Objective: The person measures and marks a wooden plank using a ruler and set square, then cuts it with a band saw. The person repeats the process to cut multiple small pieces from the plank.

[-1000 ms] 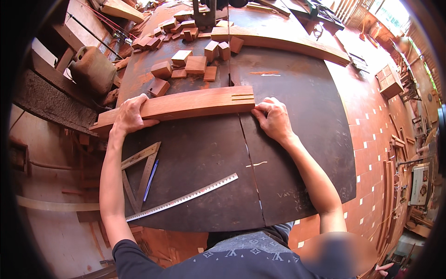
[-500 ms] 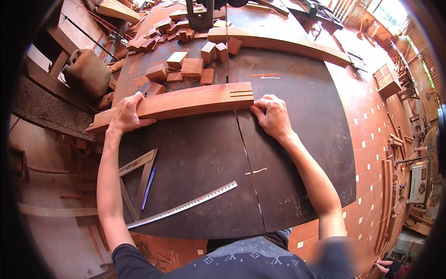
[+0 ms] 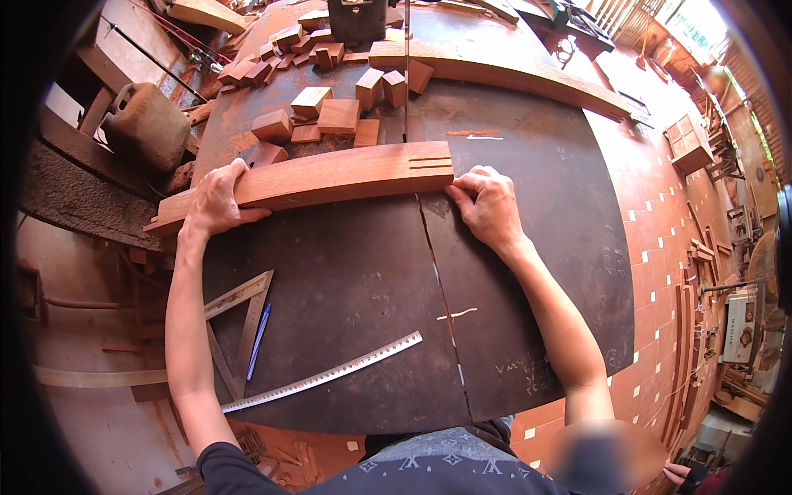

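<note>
A long reddish wooden beam (image 3: 330,177) lies across the dark metal saw table (image 3: 346,280), with two narrow grooves near its right end. My left hand (image 3: 216,198) grips the beam near its left end, thumb on the near side and fingers over the top. At the right end, the curled fingers of my right hand (image 3: 488,202) pinch the near corner. An upright saw blade (image 3: 407,74) stands just behind the beam, in line with the table's slot. Nearer me lie a steel rule (image 3: 330,375), a wooden triangle square (image 3: 256,326) and a blue pen (image 3: 259,340).
Several wood offcuts (image 3: 338,115) are scattered behind the beam, beside the blade. A longer board (image 3: 511,81) rests at the back right. A dusty jerrycan (image 3: 147,128) stands left of the table. Another person's hand (image 3: 676,472) shows at the lower right, above the tiled floor.
The view has shifted slightly. Both hands keep their hold, and the beam lies almost as before. The other person's hand at the lower right has moved a little.
</note>
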`<state>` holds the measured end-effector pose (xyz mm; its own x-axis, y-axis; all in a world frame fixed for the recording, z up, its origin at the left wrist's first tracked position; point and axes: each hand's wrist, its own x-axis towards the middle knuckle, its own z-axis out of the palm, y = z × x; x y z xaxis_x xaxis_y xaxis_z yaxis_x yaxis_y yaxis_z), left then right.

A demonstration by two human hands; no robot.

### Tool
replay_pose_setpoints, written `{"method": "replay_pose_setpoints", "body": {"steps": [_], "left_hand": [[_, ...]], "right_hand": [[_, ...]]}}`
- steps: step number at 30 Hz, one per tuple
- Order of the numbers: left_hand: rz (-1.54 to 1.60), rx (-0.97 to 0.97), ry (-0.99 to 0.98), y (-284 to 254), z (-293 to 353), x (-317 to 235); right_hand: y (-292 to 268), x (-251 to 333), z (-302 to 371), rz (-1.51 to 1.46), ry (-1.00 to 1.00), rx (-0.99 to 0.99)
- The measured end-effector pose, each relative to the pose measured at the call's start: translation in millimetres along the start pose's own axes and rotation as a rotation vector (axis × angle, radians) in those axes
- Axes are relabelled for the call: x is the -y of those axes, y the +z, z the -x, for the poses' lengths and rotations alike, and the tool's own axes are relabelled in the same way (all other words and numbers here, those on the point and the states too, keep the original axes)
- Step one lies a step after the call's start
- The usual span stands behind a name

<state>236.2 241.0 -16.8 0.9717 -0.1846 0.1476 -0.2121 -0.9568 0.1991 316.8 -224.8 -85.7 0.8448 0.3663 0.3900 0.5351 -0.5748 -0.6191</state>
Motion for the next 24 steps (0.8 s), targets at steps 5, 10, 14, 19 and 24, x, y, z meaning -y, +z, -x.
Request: {"method": "replay_pose_setpoints", "body": {"steps": [5,10,14,19,24], "left_hand": [[0.005,-0.005,0.002,-0.3,-1.2,-0.6],[0.012,-0.003,-0.002,0.3,-2.3,-1.2],[0.003,0.002,-0.005,0.5,-2.0,-0.1],[0.004,-0.009,0.003,2.6,-1.6,2.0],[-0.001,-0.004,0.004,2.1,-2.3,2.3]], "right_hand": [[-0.1,0.7,-0.5,0.003,-0.004,-0.012],[2.1,-1.9,-0.4,0.012,-0.015,-0.027],[2.9,-1.4,-0.6,0.002,-0.008,-0.031],[2.5,-1.0,-1.0,0.002,-0.013,-0.031],[3.3,-0.8,-0.8,0.008,-0.009,-0.042]]}}
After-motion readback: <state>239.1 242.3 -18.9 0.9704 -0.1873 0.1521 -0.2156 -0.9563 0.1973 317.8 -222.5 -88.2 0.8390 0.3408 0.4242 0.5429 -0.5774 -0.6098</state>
